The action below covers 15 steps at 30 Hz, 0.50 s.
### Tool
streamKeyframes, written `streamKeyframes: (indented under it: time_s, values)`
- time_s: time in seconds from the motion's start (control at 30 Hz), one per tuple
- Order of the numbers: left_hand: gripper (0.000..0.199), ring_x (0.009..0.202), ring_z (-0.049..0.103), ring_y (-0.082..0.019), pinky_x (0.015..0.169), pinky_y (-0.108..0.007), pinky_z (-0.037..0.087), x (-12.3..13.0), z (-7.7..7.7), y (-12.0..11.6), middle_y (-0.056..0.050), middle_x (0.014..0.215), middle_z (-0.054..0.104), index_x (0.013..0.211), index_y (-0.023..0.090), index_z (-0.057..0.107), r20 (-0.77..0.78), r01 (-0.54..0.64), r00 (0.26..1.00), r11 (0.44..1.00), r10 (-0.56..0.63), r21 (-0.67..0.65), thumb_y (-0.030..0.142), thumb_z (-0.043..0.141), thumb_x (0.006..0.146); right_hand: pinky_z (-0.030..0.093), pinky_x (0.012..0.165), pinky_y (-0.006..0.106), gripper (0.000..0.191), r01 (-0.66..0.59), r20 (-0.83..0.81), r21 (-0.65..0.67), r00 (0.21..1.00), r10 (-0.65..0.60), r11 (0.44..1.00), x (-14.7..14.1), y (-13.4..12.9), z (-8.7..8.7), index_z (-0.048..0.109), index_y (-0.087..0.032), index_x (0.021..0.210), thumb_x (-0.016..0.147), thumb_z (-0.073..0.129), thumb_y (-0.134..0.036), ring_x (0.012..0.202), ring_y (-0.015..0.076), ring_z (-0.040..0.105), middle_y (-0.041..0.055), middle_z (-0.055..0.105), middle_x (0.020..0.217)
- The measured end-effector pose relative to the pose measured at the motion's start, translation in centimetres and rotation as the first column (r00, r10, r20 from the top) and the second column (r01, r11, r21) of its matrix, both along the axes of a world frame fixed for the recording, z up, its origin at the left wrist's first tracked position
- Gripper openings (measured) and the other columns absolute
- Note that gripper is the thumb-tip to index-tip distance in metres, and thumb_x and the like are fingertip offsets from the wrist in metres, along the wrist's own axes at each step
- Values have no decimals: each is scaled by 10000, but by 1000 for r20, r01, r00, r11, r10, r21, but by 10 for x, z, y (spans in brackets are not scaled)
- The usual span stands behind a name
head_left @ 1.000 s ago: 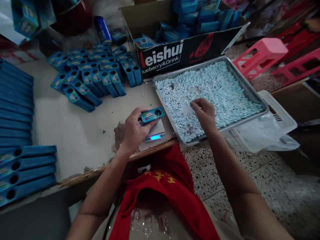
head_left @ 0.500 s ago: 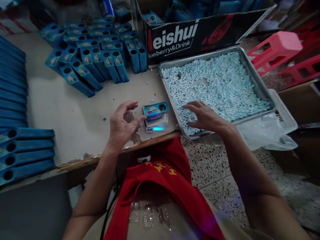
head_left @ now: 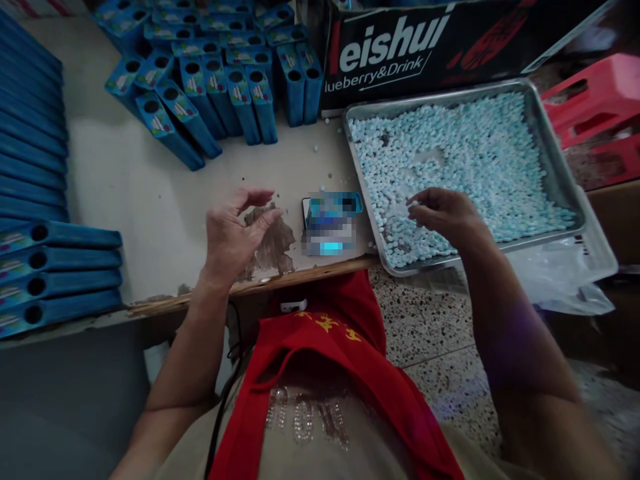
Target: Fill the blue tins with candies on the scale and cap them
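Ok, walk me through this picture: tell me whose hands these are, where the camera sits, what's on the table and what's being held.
There is one view, from a camera worn on the person's head, looking down at their own two bare hands.

The left hand hovers open over the table, holding nothing. The right hand is over the near corner of a metal tray full of small pale-blue pellets, fingers drawn together; whether it pinches any is too small to tell.

Between the hands a small blue box sits on a little scale with a lit display; that spot is blurred.

Further back lie rows of blue boxes, more stacks at the left, and a black carton.
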<state>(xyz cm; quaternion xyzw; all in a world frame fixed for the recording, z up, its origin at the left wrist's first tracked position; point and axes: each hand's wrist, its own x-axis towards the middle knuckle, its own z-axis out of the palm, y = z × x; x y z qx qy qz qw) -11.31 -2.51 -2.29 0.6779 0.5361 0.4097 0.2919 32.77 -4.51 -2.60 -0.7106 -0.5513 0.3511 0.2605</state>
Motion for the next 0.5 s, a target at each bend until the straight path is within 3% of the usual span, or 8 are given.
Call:
streamKeyframes:
  time_s: [0.1, 0.27, 0.5]
  values:
    - [285, 1094, 841, -266, 1067, -430, 728, 6, 1, 1, -47, 1159, 861, 1185, 290, 848, -27, 37, 999, 999, -36, 12, 433, 944, 958, 426, 524, 343, 208, 12, -17, -76, 1000, -13, 997, -4, -2, 9, 789, -258, 837, 773, 860, -443, 535, 174, 593, 29, 720, 661]
    - [293, 1097, 837, -270, 1067, -434, 724, 10, 4, -1, -60, 1184, 866, 1198, 293, 859, -37, 103, 994, 994, -102, 19, 456, 951, 973, 444, 514, 350, 186, -29, -40, -68, 999, 26, 997, -22, -1, 22, 793, -271, 804, 786, 893, -426, 529, 176, 599, 19, 702, 639]
    - [274, 1056, 836, -257, 1035, -414, 717, 8, -1, -6, -64, 1168, 873, 1194, 286, 873, -4, 133, 991, 991, -133, 0, 434, 940, 973, 429, 562, 349, 161, -135, -302, -3, 945, 128, 991, -78, 4, 73, 804, -234, 866, 788, 881, -352, 581, 151, 539, 17, 671, 680]
